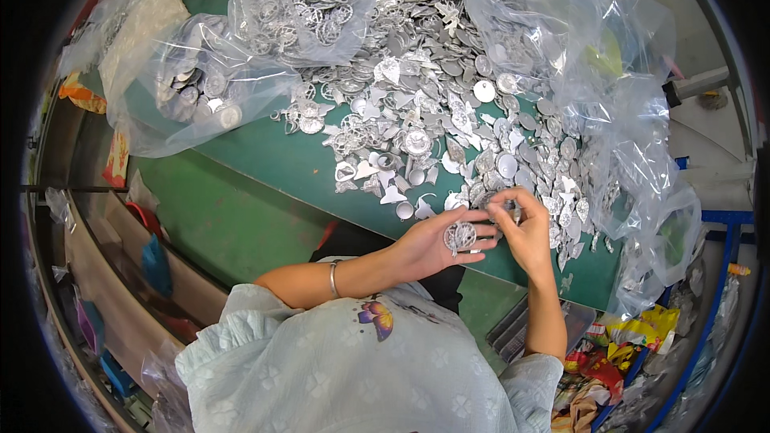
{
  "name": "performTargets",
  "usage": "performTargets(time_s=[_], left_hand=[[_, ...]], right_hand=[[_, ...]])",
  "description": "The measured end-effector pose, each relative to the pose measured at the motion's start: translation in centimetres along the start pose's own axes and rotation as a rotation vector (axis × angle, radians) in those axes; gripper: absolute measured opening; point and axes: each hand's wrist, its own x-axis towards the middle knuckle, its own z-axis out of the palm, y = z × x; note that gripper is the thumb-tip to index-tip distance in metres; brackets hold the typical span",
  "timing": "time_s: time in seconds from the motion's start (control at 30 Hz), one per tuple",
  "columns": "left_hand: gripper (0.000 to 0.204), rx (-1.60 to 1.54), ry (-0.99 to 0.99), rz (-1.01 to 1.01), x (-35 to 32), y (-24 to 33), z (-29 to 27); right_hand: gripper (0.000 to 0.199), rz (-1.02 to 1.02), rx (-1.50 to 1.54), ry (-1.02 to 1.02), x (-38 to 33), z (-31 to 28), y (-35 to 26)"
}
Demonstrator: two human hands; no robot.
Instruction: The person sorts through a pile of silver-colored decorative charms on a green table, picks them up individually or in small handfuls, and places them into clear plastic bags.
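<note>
My left hand [437, 244] is turned palm up near the front edge of the green table [265, 160]. Across its outstretched fingers rests a round silver openwork pendant [459, 236]. Close beside the left fingertips, my right hand [523, 228] has thumb and fingers bent together in a pinch. Whatever sits between them is small and partly hidden; it looks like grey metal. Just beyond both hands spreads a big heap of silver metal charms [433, 72]: discs, leaf shapes, openwork rounds and other flat pieces.
Clear plastic bags [618, 112] drape over the heap's right and far sides. At the left, another clear bag [200, 88] holds more silver pieces. Beige partitions [104, 248] stand left of the table. Colourful wrappers [642, 337] lie below right, by a blue frame [714, 297].
</note>
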Motion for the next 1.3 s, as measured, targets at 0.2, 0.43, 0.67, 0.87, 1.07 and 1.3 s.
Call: performTargets(time_s=[0.2, 0.43, 0.67, 0.87, 1.07, 1.3], left_hand=[[0.029, 0.098, -0.012, -0.123, -0.5, -0.6, -2.2], [0.026, 0.202, 0.145, -0.022, -1.8, 0.1, -0.4], [0.025, 0.156, 0.021, -0.121, -1.6, 0.2, -1.5], [0.031, 0.014, -0.063, -0.207, -2.1, 0.7, -1.8], [0.028, -0.08, -0.055, -0.132, -2.2, 0.5, -2.8], [0.022, -0.071, -0.011, 0.018, -3.4, 1.5, -2.9]], right_hand=[[0.012, -0.309, -0.612, 0.119, 0.6, 0.6, 0.3], [0.015, -0.439, -0.955, 0.156, -0.4, -0.8, 3.5], [0.011, -0.317, -0.77, 0.451, -0.4, -3.3, 3.3], [0.016, -0.134, -0.405, 0.327, 1.0, -0.5, 0.2], [0.022, -0.183, -0.535, 0.313, 4.0, 1.1, -1.0], [0.025, -0.404, -0.542, 0.13, 6.8, 5.2, -2.4]])
